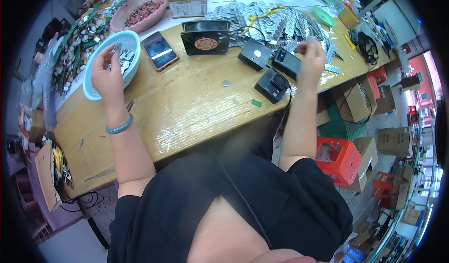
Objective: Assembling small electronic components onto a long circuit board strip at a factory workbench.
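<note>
My left hand (107, 72), a blue-green bangle on its wrist, is over the light-blue plastic basket (90, 78). Its fingers are pinched together at a tiny greyish thing, too small to name. Small silvery pieces (125, 61) lie in the basket. My right hand (312, 61) is raised at the near edge of a heap of silvery strips (280, 26). Its fingertips are closed around something pale that I cannot make out. Close by this hand are a black box-shaped device (286, 62), another black box (255, 54) and a black charger-like block (271, 85).
A phone (160, 51) and a small black fan (206, 37) stand beyond the middle of the wooden table (187, 108). A silvery disc (226, 83) and a green scrap (256, 103) lie nearer. Behind is a pink bowl (117, 19). A red stool (343, 162) is at right.
</note>
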`<state>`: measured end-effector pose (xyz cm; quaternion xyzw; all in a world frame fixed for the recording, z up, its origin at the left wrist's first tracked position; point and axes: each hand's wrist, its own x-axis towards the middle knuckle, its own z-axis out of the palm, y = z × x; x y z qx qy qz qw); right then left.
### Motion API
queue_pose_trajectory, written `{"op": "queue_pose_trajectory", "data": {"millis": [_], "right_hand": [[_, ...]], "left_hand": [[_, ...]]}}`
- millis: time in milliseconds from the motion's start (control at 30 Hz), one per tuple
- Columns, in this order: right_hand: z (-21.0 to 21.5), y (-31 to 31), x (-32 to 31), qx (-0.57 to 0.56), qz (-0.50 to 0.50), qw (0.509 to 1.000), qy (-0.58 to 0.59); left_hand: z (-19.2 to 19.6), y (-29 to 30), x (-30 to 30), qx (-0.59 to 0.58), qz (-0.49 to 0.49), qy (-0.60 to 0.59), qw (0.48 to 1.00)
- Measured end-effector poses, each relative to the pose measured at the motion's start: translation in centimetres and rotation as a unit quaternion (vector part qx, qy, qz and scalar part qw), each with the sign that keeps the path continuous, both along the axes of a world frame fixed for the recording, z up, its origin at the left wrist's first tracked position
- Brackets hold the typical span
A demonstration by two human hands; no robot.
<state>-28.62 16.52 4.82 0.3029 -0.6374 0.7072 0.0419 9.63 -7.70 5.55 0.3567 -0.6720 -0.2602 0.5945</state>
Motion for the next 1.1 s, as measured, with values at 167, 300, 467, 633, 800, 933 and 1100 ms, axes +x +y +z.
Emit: {"op": "queue_pose_trajectory", "data": {"millis": [167,300,467,633,800,933,1100], "right_hand": [[-6.8,7.0,-15.5,0.306,-0.328,0.879,0.164],[-10.2,8.7,-17.0,0.405,-0.275,0.844,0.218],[-11.2,10.6,-16.3,0.364,-0.269,0.862,0.227],[-11.7,11.9,-19.2,0.383,-0.189,0.868,0.254],[-9.6,10.7,-16.2,0.442,-0.184,0.843,0.246],[-10.3,10.0,-15.9,0.437,-0.246,0.824,0.266],[-13.0,11.4,-18.0,0.408,-0.316,0.807,0.288]], "left_hand": [[-1.0,-1.6,-0.9,-0.109,0.148,-0.239,0.953],[-1.2,-0.8,-1.3,-0.108,0.119,-0.223,0.962],[-1.2,-0.3,-0.9,-0.133,0.087,-0.174,0.972],[-2.0,-0.2,-1.5,-0.139,0.096,-0.149,0.974],[-1.8,0.6,-1.0,-0.124,0.112,-0.132,0.977],[-2.0,0.7,-1.3,-0.117,0.111,-0.131,0.978],[-1.8,0.8,-2.1,-0.122,0.07,-0.114,0.984]]}}
